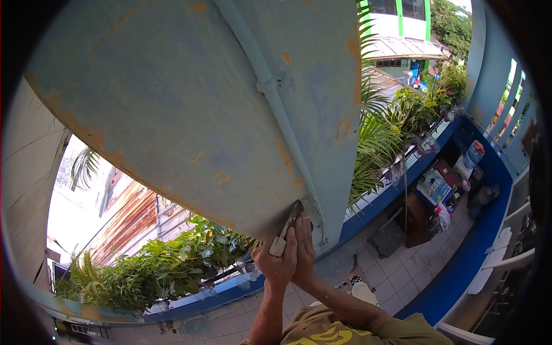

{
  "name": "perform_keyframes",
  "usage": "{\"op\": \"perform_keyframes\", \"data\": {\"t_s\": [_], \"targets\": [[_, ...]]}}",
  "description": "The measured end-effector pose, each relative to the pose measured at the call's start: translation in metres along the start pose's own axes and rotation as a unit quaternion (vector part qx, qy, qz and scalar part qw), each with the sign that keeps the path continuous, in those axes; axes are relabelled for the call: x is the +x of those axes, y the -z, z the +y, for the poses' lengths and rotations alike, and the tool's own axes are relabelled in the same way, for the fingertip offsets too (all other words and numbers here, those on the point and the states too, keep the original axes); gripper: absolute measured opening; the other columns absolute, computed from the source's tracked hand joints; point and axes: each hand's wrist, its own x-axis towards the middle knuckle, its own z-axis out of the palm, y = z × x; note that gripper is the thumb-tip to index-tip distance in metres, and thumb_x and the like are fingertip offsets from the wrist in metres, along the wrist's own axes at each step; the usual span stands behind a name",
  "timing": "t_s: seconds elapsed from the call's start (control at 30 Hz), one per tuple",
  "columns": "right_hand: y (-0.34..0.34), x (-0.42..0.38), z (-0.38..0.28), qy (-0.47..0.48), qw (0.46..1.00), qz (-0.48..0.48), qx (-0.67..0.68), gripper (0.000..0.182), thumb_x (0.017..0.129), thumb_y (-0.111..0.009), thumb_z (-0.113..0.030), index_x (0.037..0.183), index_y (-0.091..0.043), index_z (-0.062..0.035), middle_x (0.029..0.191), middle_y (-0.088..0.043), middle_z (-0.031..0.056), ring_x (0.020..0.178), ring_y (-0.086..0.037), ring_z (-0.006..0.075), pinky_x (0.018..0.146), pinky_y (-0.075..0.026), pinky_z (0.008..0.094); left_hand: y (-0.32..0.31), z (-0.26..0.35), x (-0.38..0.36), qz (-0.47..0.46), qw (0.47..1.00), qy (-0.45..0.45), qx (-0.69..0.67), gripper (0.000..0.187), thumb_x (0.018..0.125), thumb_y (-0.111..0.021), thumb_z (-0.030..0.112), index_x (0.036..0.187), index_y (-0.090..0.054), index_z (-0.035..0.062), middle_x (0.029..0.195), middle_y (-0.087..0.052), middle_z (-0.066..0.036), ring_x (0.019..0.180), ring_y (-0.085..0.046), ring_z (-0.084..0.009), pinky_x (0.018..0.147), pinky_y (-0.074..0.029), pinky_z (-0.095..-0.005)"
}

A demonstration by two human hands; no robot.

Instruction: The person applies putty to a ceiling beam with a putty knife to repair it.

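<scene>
Low on a pale blue-grey painted column (190, 115), both of my hands are close together around a scraper (292, 221). My left hand (277, 259) is wrapped round its light wooden handle, whose end shows between the fingers. The dark blade points up and lies against the wall surface. My right hand (305, 241) presses beside the blade with its fingers together. Just right of the blade, a painted pipe (282, 112) runs down the column. Orange-brown patches show where paint is gone.
Potted plants (172, 261) line the blue ledge at left, and more plants (397, 123) stand at right. Below, on the tiled floor (397, 276), are a cluttered desk (417, 221) and a grey chair (386, 237). White rails (509, 259) run at far right.
</scene>
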Motion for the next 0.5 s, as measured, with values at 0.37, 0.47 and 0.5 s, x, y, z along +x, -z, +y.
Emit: {"op": "perform_keyframes", "data": {"t_s": [0.37,0.47,0.5], "targets": [[-0.004,-0.001,-0.009,-0.018,1.000,0.008,0.021,0.071,0.094,-0.066,-0.024,0.144,-0.037,0.0165,0.146,-0.041,0.0368,0.139,-0.039,0.0518,0.112,-0.035,0.0603,0.000,0.003,0.000,0.007,1.000,-0.011,0.008,0.015,0.085,-0.075,0.007,0.094,-0.072,-0.0057,0.078,-0.075,-0.012,0.068,-0.070,-0.0100,0.066,-0.055,-0.0268],[-0.012,-0.014,-0.003,-0.019,0.999,0.009,0.048,0.073,0.093,-0.067,-0.024,0.144,-0.035,0.0169,0.148,-0.040,0.0364,0.140,-0.037,0.0520,0.113,-0.034,0.0602,0.005,-0.011,-0.005,0.038,0.999,-0.030,-0.008,0.014,0.085,-0.076,0.007,0.092,-0.072,-0.0048,0.075,-0.074,-0.011,0.067,-0.069,-0.0104,0.065,-0.054,-0.0281],[-0.013,-0.014,-0.004,-0.020,0.999,0.004,0.048,0.074,0.093,-0.068,-0.024,0.145,-0.035,0.0171,0.149,-0.039,0.0363,0.141,-0.036,0.0519,0.114,-0.033,0.0599,0.003,-0.013,-0.004,0.039,0.999,-0.033,-0.006,0.013,0.085,-0.076,0.007,0.092,-0.072,-0.0033,0.074,-0.073,-0.014,0.067,-0.070,-0.0113,0.065,-0.054,-0.0291]]}}
